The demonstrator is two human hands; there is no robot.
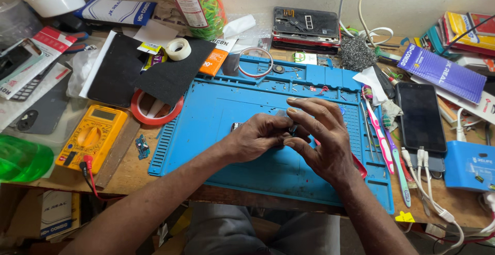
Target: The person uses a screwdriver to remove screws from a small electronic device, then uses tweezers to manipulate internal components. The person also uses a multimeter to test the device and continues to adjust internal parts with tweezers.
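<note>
Both hands (289, 136) together, fingers curled, over blue mat (216, 116).

Open passage across the left and lower stretch of the blue repair mat (206, 126), bare up to its front edge. Middle blocked by left hand (258, 139) and right hand (322, 136), pressed together. Upper left crowded: yellow multimeter (93, 136), red tape ring (154, 109), black sheet (149, 69). Right side barred by pink toothbrush (379, 134), black phone (420, 116), white cables (428, 183). Upper edge hemmed by steel wool (357, 54) and stacked phone parts (305, 28).
</note>
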